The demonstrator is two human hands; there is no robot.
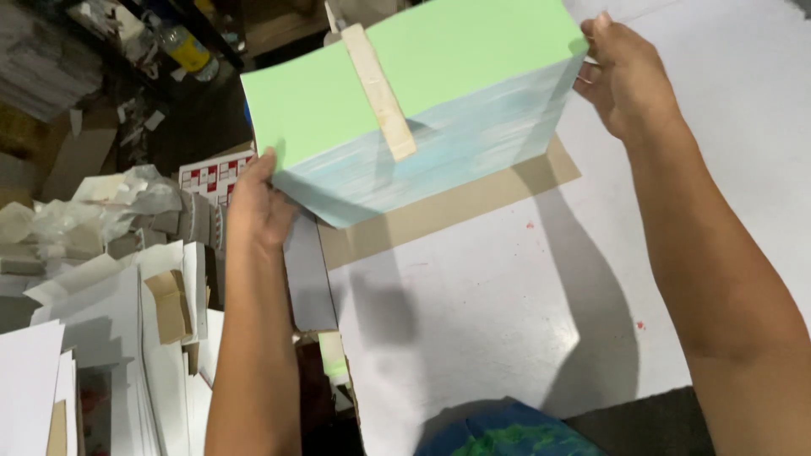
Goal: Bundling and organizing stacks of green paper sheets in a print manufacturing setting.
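A thick stack of paper (pixel 439 127) with a light green top sheet and pale blue-white edges is held tilted above the table. A beige paper band (pixel 380 93) wraps across its middle. My left hand (pixel 258 203) grips the stack's lower left corner. My right hand (pixel 625 80) grips its upper right corner. Under the stack, a brown cardboard sheet (pixel 456 207) lies flat on the white table (pixel 507 321).
Left of the table are piles of white paper and card sheets (pixel 101 338), crumpled wrapping (pixel 110 207) and a printed red-and-white sheet (pixel 215 173). A bottle with a yellow label (pixel 186 46) stands among dark clutter at the top left.
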